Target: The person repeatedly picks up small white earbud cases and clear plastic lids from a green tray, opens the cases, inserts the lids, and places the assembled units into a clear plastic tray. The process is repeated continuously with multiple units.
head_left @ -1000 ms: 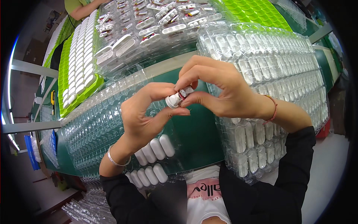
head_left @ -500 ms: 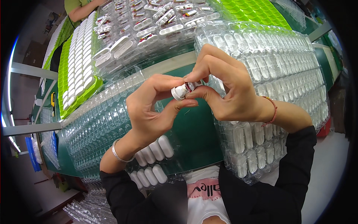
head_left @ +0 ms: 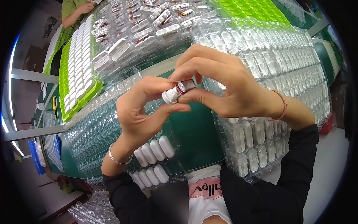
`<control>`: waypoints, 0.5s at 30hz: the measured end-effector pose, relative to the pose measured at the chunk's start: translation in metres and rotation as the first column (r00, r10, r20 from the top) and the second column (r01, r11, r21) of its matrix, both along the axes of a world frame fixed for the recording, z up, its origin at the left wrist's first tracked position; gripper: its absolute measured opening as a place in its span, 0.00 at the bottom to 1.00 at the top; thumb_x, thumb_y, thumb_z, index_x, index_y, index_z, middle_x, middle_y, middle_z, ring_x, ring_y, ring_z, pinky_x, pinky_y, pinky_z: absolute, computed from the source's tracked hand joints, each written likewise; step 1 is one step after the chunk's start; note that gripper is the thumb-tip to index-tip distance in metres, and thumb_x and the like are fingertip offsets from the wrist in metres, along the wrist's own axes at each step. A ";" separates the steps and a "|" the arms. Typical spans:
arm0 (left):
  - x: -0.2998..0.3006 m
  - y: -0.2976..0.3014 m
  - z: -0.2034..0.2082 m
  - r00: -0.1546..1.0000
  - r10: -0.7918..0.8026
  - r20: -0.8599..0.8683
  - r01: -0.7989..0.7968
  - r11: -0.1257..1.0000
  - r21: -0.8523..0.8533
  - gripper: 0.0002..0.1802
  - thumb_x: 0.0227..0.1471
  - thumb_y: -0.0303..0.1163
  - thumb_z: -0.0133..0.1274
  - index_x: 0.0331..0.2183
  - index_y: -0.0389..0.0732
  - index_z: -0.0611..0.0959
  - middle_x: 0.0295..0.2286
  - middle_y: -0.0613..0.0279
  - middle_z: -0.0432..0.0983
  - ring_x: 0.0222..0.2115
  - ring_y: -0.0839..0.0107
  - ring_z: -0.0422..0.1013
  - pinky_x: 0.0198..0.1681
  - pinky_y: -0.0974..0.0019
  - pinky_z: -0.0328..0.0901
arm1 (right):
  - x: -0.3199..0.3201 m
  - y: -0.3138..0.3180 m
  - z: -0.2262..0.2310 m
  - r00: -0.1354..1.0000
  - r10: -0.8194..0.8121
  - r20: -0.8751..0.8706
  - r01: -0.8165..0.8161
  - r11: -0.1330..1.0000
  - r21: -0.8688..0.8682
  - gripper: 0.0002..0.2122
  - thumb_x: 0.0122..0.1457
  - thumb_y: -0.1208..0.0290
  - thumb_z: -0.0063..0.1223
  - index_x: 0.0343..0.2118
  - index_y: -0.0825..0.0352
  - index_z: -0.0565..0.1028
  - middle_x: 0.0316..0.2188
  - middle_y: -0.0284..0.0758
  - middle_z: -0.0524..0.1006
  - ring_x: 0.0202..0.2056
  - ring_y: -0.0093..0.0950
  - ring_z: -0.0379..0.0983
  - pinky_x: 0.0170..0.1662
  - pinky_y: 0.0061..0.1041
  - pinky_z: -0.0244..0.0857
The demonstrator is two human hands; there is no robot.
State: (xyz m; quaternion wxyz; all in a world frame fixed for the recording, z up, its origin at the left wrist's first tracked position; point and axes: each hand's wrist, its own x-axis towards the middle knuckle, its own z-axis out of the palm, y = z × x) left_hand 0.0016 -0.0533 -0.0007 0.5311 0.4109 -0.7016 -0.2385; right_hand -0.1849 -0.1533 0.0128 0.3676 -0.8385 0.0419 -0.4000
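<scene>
In front of me, over the green tabletop (head_left: 195,138), both hands pinch one small part between thumbs and fingers. Its rounded white plastic piece (head_left: 170,96) points down to the left, and a silver block (head_left: 185,86) with a dark red edge sits at its other end. My left hand (head_left: 140,106) closes on the white piece from the left. From the right, my right hand (head_left: 233,84) holds the part where white meets silver, its thumb beneath. Fingertips hide some of the join. Below my left wrist, smooth white oval shells (head_left: 156,150) lie in a clear tray.
Clear moulded trays (head_left: 268,67) with white oval pieces are stacked on the right. More clear trays (head_left: 100,119) lie left. Beyond are trays of white cases with small red-and-silver parts (head_left: 141,24), and green trays (head_left: 95,89). A co-worker's hand (head_left: 86,7) shows at far left.
My hands have shifted slightly left with the part, and its silver block shows more fully. The co-worker's arm has moved left, a small white thing near the hand.
</scene>
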 end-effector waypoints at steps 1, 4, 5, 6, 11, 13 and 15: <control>0.002 0.001 0.000 1.000 -0.015 0.015 0.015 1.000 0.008 0.19 0.39 0.19 0.67 0.37 0.32 0.79 0.34 0.54 0.79 0.35 0.70 0.77 0.38 0.69 0.73 | 0.000 0.002 -0.001 1.000 0.002 -0.010 -0.002 1.000 0.003 0.09 0.46 0.80 0.60 0.32 0.68 0.74 0.29 0.37 0.71 0.29 0.34 0.71 0.30 0.28 0.64; 0.006 0.009 0.000 0.997 0.000 0.071 -0.005 0.997 0.076 0.24 0.36 0.24 0.69 0.37 0.32 0.77 0.33 0.57 0.76 0.36 0.69 0.71 0.40 0.68 0.65 | -0.001 0.006 -0.003 0.999 0.007 -0.045 -0.006 1.000 0.028 0.10 0.46 0.78 0.61 0.32 0.68 0.74 0.30 0.36 0.71 0.29 0.34 0.70 0.31 0.28 0.64; 0.006 0.009 -0.002 0.997 0.002 0.073 -0.006 0.998 0.055 0.23 0.36 0.23 0.69 0.37 0.33 0.78 0.33 0.56 0.77 0.35 0.69 0.73 0.39 0.68 0.67 | -0.002 0.007 -0.004 0.998 0.008 -0.059 -0.005 0.999 0.048 0.10 0.46 0.79 0.61 0.32 0.68 0.74 0.30 0.36 0.71 0.29 0.34 0.70 0.31 0.28 0.64; 0.006 0.008 -0.003 0.997 0.004 0.076 -0.007 0.999 0.032 0.22 0.37 0.22 0.69 0.37 0.34 0.79 0.32 0.55 0.78 0.35 0.68 0.76 0.37 0.68 0.70 | -0.002 0.007 -0.005 0.997 0.007 -0.073 -0.003 0.998 0.067 0.10 0.46 0.79 0.62 0.32 0.67 0.74 0.30 0.36 0.71 0.30 0.34 0.70 0.31 0.29 0.64; 0.004 0.010 -0.011 0.981 0.087 0.174 -0.051 0.978 -0.204 0.26 0.36 0.22 0.69 0.40 0.37 0.77 0.36 0.50 0.79 0.37 0.61 0.78 0.38 0.66 0.73 | 0.003 0.009 -0.009 0.999 0.019 0.040 -0.021 0.999 0.038 0.12 0.43 0.79 0.65 0.31 0.66 0.75 0.31 0.34 0.72 0.31 0.34 0.70 0.34 0.28 0.65; 0.005 0.014 -0.015 0.991 0.073 0.112 -0.045 0.971 -0.234 0.28 0.35 0.21 0.69 0.42 0.38 0.76 0.39 0.48 0.78 0.38 0.58 0.77 0.39 0.65 0.73 | 0.005 0.009 -0.009 0.997 0.025 0.072 -0.025 1.000 -0.001 0.13 0.42 0.78 0.66 0.32 0.65 0.75 0.32 0.34 0.72 0.33 0.33 0.71 0.35 0.28 0.66; 0.007 0.016 -0.013 0.993 0.011 0.114 0.016 0.973 -0.232 0.28 0.36 0.20 0.68 0.43 0.37 0.75 0.42 0.45 0.76 0.43 0.52 0.76 0.43 0.60 0.74 | 0.003 0.008 -0.008 0.996 0.017 0.086 -0.008 0.993 -0.115 0.14 0.41 0.76 0.67 0.33 0.65 0.76 0.33 0.33 0.73 0.34 0.32 0.72 0.36 0.27 0.67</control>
